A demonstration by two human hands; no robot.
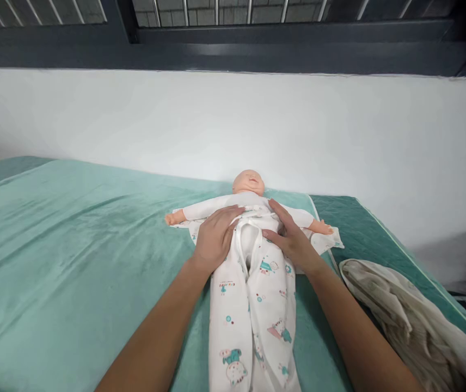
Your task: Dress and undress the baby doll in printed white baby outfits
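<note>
A baby doll (pixel 249 182) lies on its back on a green sheet, its head towards the wall and its arms stretched out sideways. It has a white long-sleeved top (pixel 206 207). White printed baby clothing (pixel 271 305) covers its lower body, with an opening down the front. More printed cloth (pixel 327 240) shows beneath the doll's arms. My left hand (pixel 218 234) rests on the left side of the waist, fingers stretched out. On the opposite side, my right hand (pixel 292 239) touches the clothing with thumb and fingers apart.
The green sheet (pixel 86 261) has soft wrinkles and lies over a darker quilted cover (pixel 339 212). A crumpled beige cloth (pixel 408 321) lies at the right. Behind the bed stand a white wall (pixel 216 120) and a dark window frame (pixel 233 51) with metal bars.
</note>
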